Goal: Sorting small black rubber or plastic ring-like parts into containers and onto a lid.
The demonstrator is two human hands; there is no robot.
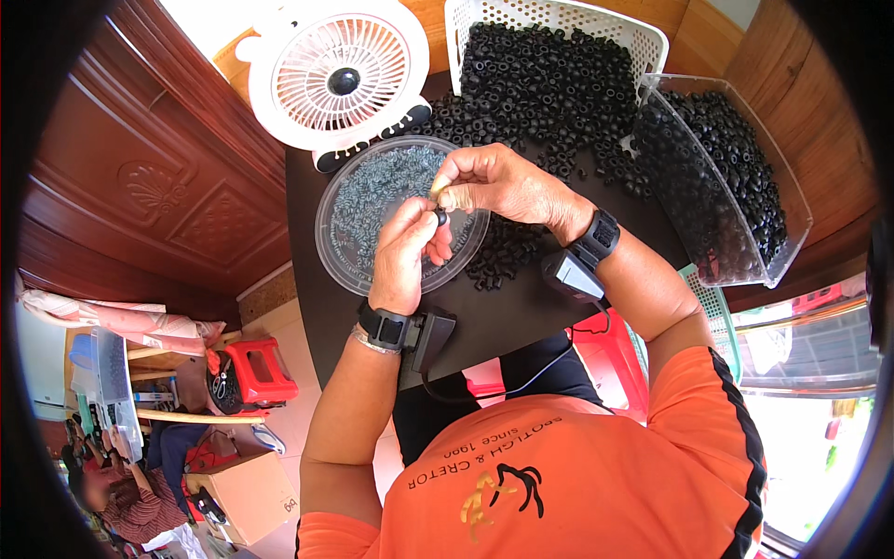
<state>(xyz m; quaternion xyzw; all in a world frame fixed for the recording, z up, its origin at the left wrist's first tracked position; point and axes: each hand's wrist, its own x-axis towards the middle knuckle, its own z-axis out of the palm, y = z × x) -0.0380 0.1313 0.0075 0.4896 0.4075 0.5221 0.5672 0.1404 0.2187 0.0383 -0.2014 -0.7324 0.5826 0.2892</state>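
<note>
My left hand (402, 250) holds a small black ring-shaped piece (441, 217) between thumb and fingers, above a round clear tub (322, 244). Just over that piece, my right hand (498, 186) is closed in a pinch with thumb and forefinger, the fingertips of both hands nearly meeting. What the right fingertips grip is too small to make out. Many tiny translucent blue-grey pieces (368, 182) lie in the tub beneath the hands. Loose black ring pieces (503, 252) are heaped on the dark table, right of the tub and behind it.
A white perforated basket (650, 45) spills black pieces at the back. To its right stands a clear bin (778, 265) of them. A white fan (345, 82) stands behind the tub. Both wrists wear black straps with small devices. Another person (140, 498) sits far left, beyond a red stool (261, 373).
</note>
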